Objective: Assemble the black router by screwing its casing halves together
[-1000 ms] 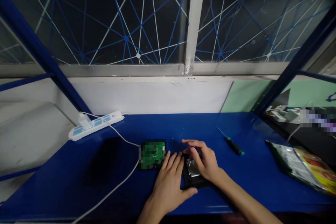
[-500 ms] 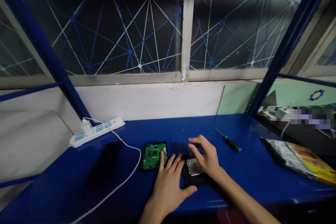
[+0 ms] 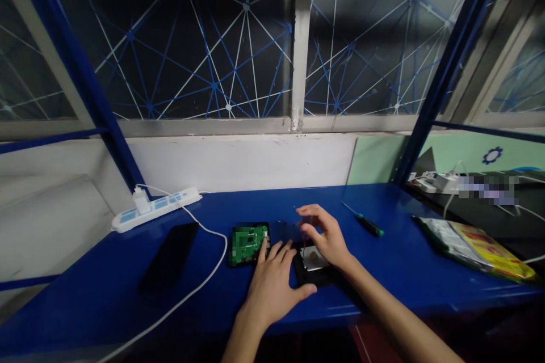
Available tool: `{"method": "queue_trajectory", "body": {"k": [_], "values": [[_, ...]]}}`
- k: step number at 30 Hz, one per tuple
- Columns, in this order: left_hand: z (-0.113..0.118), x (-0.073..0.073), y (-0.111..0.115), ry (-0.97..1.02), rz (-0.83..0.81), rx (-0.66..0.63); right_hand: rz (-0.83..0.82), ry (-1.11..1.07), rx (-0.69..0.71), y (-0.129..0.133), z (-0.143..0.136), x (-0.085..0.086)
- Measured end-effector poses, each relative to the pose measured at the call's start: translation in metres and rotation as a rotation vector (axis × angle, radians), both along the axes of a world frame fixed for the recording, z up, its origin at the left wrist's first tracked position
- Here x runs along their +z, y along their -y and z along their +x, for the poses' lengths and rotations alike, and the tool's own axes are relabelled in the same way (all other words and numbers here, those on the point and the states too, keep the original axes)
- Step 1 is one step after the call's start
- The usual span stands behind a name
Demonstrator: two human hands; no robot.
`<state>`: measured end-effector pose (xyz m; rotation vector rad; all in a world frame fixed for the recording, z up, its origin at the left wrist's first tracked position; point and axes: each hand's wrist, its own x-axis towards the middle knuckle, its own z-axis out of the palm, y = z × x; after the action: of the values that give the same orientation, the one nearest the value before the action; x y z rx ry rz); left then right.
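A green circuit board (image 3: 248,243) lies in a black tray on the blue table. My left hand (image 3: 276,283) is spread flat, its index fingertip at the board's right edge and other fingertips at the left edge of a black case (image 3: 317,278). This case holds a silver metal plate (image 3: 314,258). Above the plate, my right hand (image 3: 327,235) is curled round a thin, upright tool (image 3: 303,244), probably a screwdriver; its handle is mostly hidden by the fingers. A green and black screwdriver (image 3: 369,225) lies to the right.
A white power strip (image 3: 157,208) with a plugged-in charger is at the back left, its white cable (image 3: 213,272) curving forward. A black phone-like slab (image 3: 170,255) lies left. A silver and yellow packet (image 3: 477,244) rests at the right. Tiny dark pieces lie behind the case.
The view has shifted slightly, so the table items appear a little higher and the right-hand ones further left. My right hand's fingers look more raised and spread above the case.
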<state>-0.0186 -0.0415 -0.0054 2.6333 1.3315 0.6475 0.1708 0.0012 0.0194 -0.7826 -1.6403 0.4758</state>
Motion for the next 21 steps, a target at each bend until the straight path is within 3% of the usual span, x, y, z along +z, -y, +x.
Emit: {"method": "queue_trajectory", "body": {"k": [7,15,21], "values": [[0.001,0.0,0.002,0.015,-0.017,0.014,-0.032,-0.074,-0.023,-0.017,-0.008,0.003],[-0.001,-0.001,0.002,0.053,-0.026,0.028,-0.159,-0.144,0.111,-0.004,-0.012,-0.006],[-0.002,0.0,0.004,0.016,-0.018,0.013,0.003,-0.049,-0.011,-0.008,-0.01,-0.011]]}}
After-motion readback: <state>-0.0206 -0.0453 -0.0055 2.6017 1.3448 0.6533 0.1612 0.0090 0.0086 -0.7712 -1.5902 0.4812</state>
